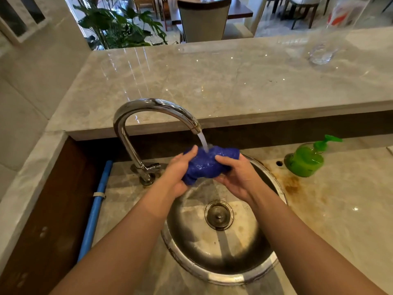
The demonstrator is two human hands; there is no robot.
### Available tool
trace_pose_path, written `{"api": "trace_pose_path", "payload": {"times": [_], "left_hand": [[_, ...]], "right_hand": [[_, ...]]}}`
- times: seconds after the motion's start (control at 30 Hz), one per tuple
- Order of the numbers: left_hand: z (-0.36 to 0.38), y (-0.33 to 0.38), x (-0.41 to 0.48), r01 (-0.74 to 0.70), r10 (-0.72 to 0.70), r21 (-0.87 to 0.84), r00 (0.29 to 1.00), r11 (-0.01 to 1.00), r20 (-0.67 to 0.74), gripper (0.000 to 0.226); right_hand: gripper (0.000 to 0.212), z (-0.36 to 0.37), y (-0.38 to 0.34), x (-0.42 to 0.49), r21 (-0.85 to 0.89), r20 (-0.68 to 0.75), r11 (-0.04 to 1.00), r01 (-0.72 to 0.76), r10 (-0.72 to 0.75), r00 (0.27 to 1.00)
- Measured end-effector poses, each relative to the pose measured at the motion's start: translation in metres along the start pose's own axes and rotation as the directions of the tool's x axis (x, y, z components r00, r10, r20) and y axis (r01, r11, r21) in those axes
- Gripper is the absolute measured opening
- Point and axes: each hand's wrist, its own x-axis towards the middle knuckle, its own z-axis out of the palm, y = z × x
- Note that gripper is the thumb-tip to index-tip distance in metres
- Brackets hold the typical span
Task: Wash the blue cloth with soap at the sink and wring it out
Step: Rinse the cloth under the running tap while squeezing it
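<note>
Both hands hold the cloth (209, 163) bunched into a wet blue wad above the sink (221, 275), right under the tap (148, 111). Water runs from the spout and lands on the top of the cloth, between the two hands.

The left hand (176, 175) takes the left end: its grip is pressed together on the cloth, thumb over the top edge and fingers curled beneath. The right hand (236, 177) takes the right end, its grip likewise pinching the cloth, thumb on the upper side and fingers under it. A fold of cloth sticks out past the right thumb toward the back of the sink, and another hangs down by the left palm.

The sink is a round steel bowl set in a marble desk (331, 209), with its drain (219, 215) below the hands. A green soap bottle (306, 159) stands on the desk to the right of the sink, apart from the hands. A blue pipe (95, 209) runs along the desk's left edge.
</note>
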Motion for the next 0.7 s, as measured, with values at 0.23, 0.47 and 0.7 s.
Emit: {"api": "trace_pose_path", "payload": {"times": [0.23,0.47,0.7], "left_hand": [[0.022,-0.006,0.016,-0.064,0.064,0.031,0.998,0.997,0.030,0.028],[0.037,-0.010,0.030,0.070,-0.071,-0.030,0.997,0.997,-0.039,0.033],[0.026,-0.010,0.027,0.121,-0.140,0.189,0.986,0.974,0.091,0.042]], "right_hand": [[0.038,0.002,0.004,0.014,-0.164,-0.074,0.986,0.043,-0.056,0.996],[0.017,0.037,0.030,0.021,-0.837,0.111,0.410,0.362,-0.520,0.847],[0.023,-0.010,0.005,0.072,-0.473,-0.419,0.877,-0.083,-0.141,0.897]]}}
